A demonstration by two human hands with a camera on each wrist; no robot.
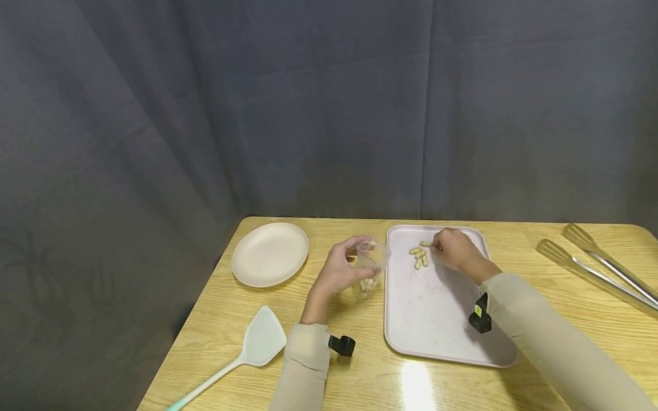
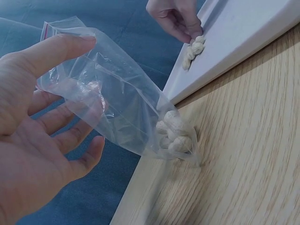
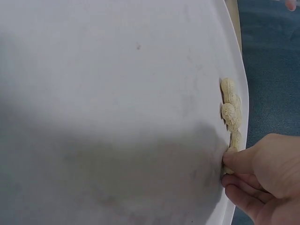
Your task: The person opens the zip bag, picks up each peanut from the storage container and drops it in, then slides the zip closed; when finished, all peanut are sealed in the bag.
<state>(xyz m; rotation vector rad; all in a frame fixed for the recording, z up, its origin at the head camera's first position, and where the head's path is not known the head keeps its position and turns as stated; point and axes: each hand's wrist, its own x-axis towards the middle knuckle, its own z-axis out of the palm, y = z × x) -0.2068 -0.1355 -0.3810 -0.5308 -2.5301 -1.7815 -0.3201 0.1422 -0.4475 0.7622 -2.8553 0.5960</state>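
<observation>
My left hand (image 1: pixel 336 271) holds a clear zip bag (image 2: pixel 126 101) by its mouth, thumb on one side and fingers spread along the other. Several unshelled peanuts (image 2: pixel 176 131) lie in the bag's bottom corner, which hangs low over the table beside the tray. Over the far part of the pale tray (image 1: pixel 432 308), my right hand (image 1: pixel 454 251) pinches a peanut (image 1: pixel 426 244) between thumb and fingertips. Other peanuts (image 1: pixel 418 258) lie in a small group on the tray right beside those fingertips. In the right wrist view, the thumb partly hides the pinched peanut.
A cream plate (image 1: pixel 269 255) sits at the table's far left. Nearer on the left lies a pale spatula (image 1: pixel 263 339) with a mint-coloured handle end. Metal tongs (image 1: pixel 598 268) with slotted heads lie on the right. A dark curtain (image 1: pixel 329 114) hangs behind the wooden table (image 1: pixel 354 377).
</observation>
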